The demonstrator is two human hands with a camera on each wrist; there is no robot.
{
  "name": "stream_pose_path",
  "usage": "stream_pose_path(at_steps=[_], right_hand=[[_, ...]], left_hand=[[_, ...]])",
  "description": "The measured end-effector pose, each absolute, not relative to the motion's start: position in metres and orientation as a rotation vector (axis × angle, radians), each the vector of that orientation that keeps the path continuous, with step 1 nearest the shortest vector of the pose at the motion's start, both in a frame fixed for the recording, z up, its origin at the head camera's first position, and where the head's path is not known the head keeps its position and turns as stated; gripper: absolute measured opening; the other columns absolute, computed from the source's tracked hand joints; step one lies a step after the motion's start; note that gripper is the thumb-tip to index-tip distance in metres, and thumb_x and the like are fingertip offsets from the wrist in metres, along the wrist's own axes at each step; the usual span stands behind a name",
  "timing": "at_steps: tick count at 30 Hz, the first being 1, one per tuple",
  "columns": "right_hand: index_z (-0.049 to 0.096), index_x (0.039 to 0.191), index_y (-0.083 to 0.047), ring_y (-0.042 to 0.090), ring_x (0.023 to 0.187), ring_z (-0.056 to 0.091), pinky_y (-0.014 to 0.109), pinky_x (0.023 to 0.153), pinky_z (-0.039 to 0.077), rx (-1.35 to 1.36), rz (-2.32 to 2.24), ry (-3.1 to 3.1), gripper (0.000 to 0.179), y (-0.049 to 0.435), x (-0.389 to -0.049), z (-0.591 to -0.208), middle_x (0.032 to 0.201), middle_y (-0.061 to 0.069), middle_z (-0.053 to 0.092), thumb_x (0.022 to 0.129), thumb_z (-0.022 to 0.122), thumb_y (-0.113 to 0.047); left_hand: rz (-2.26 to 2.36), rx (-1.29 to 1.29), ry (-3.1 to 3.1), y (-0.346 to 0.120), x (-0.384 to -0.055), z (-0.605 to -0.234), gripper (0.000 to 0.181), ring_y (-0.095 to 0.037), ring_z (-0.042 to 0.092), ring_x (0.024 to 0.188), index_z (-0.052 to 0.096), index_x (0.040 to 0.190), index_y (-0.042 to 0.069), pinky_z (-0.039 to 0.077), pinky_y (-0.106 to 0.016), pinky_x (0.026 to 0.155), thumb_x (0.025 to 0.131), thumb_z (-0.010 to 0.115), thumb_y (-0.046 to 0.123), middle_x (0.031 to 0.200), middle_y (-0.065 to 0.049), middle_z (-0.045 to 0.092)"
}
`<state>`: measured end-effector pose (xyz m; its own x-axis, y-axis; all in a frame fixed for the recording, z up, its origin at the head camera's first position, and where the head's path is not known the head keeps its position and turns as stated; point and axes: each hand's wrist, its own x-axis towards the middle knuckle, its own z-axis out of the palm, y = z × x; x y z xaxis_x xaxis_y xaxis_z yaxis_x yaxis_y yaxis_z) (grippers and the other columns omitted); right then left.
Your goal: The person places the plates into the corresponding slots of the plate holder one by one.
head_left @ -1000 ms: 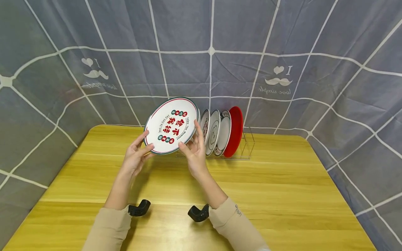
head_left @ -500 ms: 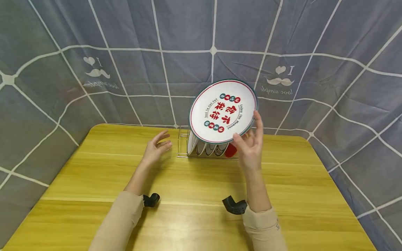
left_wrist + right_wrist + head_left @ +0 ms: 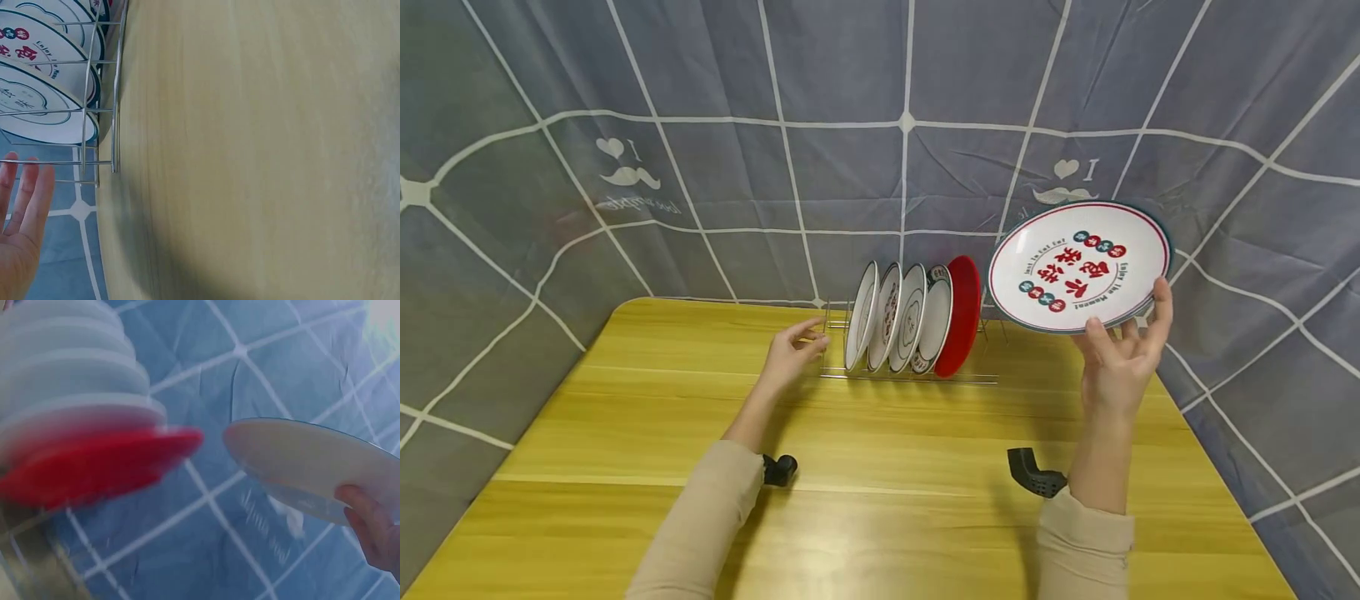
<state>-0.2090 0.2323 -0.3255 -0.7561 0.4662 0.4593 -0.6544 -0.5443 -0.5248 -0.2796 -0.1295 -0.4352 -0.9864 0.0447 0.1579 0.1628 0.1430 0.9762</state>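
Note:
My right hand [image 3: 1120, 367] grips the lower right rim of a white plate [image 3: 1052, 237] with a green and red edge and red lettering. The plate is tilted in the air, right of the rack, and its plain underside shows in the right wrist view. At the left end of the wire dish rack [image 3: 988, 379], my left hand [image 3: 792, 354] has its fingertips at the end wire, fingers extended in the left wrist view. A red plate [image 3: 958, 317] stands in the rack beside several white patterned plates [image 3: 862, 317].
The rack stands at the back of a wooden table [image 3: 880, 467]. Behind it hangs a grey curtain [image 3: 842, 175] with white lines. A black wrist mount [image 3: 1033, 473] sticks out from the right cuff, another black mount [image 3: 780, 470] from the left.
Both hands held the plate at first; the left hand let go and moved right to the rack's end. My right hand has carried the plate rightward, past the rack.

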Motion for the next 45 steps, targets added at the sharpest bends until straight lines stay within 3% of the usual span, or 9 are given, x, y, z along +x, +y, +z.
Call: stream_pose_path(at_steps=[6,11,17,21,26,35,38,41,45], right_hand=[[0.036,0.138,-0.013,0.027,0.096,0.052,0.025,0.068,0.055,0.258,2.167,-1.288,0.073,0.245,-0.212,-0.345,0.128,0.020,0.033,0.077,0.050,0.026],[0.037,0.138,-0.008,0.022,0.096,0.049,0.015,0.072,0.050,0.242,1.903,-1.701,0.073,0.241,-0.219,-0.359,0.127,0.018,0.039,0.075,0.050,0.028],[0.036,0.138,-0.007,0.026,0.099,0.049,0.011,0.068,0.049,0.312,1.694,-1.996,0.073,0.227,-0.227,-0.367,0.131,0.020,0.040,0.075,0.055,0.025],[0.035,0.139,-0.010,0.033,0.102,0.048,0.012,0.063,0.050,0.343,1.682,-2.100,0.072,0.217,-0.231,-0.370,0.131,0.019,0.037,0.078,0.057,0.020],[0.035,0.140,-0.012,0.039,0.108,0.044,0.010,0.068,0.049,0.379,1.642,-2.203,0.072,0.209,-0.237,-0.378,0.138,0.015,0.033,0.079,0.059,0.017],[0.037,0.139,-0.016,0.043,0.109,0.045,0.013,0.071,0.049,0.371,1.589,-2.315,0.073,0.204,-0.246,-0.397,0.136,0.020,0.033,0.078,0.057,0.019],[0.036,0.140,-0.016,0.040,0.111,0.043,0.016,0.073,0.050,0.332,1.594,-2.331,0.072,0.204,-0.246,-0.398,0.138,0.017,0.032,0.080,0.057,0.017],[0.034,0.140,-0.012,0.042,0.114,0.042,0.033,0.081,0.052,0.325,1.609,-2.335,0.068,0.201,-0.242,-0.392,0.138,0.020,0.030,0.081,0.056,0.015],[0.029,0.140,-0.003,0.050,0.117,0.037,0.057,0.087,0.043,0.375,1.645,-2.298,0.065,0.195,-0.234,-0.385,0.136,0.029,0.027,0.083,0.057,0.011]], left_hand=[[-1.990,-0.240,-2.257,-0.128,-0.281,-0.438,0.036,-0.002,0.060,0.065,0.053,0.121,-0.009,0.053,-0.044,0.074,0.088,0.059,0.002,0.087,-0.020,0.061],[-1.991,-0.221,-2.256,-0.125,-0.280,-0.436,0.033,-0.015,0.063,0.069,0.057,0.119,-0.006,0.052,-0.046,0.075,0.088,0.060,0.004,0.086,-0.023,0.060],[-1.975,-0.201,-2.264,-0.124,-0.282,-0.436,0.032,-0.022,0.063,0.070,0.057,0.118,-0.007,0.053,-0.046,0.073,0.087,0.060,0.004,0.081,-0.017,0.061],[-1.989,-0.200,-2.253,-0.123,-0.283,-0.436,0.032,-0.016,0.063,0.068,0.057,0.117,-0.007,0.053,-0.046,0.072,0.087,0.060,0.004,0.080,-0.016,0.060],[-2.002,-0.203,-2.255,-0.123,-0.282,-0.437,0.033,-0.012,0.061,0.067,0.056,0.118,-0.008,0.052,-0.046,0.074,0.088,0.060,0.006,0.082,-0.018,0.060],[-2.009,-0.206,-2.275,-0.124,-0.282,-0.437,0.034,-0.028,0.061,0.075,0.056,0.120,-0.006,0.052,-0.047,0.076,0.089,0.059,0.006,0.078,-0.008,0.057],[-1.997,-0.216,-2.289,-0.125,-0.282,-0.437,0.034,-0.027,0.061,0.075,0.055,0.121,-0.006,0.052,-0.046,0.075,0.089,0.058,0.006,0.079,-0.010,0.056],[-2.000,-0.211,-2.291,-0.124,-0.282,-0.437,0.034,-0.023,0.061,0.073,0.055,0.121,-0.006,0.052,-0.046,0.076,0.089,0.058,0.006,0.081,-0.013,0.056],[-2.013,-0.194,-2.294,-0.124,-0.281,-0.435,0.034,-0.014,0.060,0.070,0.054,0.122,-0.005,0.051,-0.047,0.077,0.090,0.057,0.006,0.082,-0.013,0.056]])
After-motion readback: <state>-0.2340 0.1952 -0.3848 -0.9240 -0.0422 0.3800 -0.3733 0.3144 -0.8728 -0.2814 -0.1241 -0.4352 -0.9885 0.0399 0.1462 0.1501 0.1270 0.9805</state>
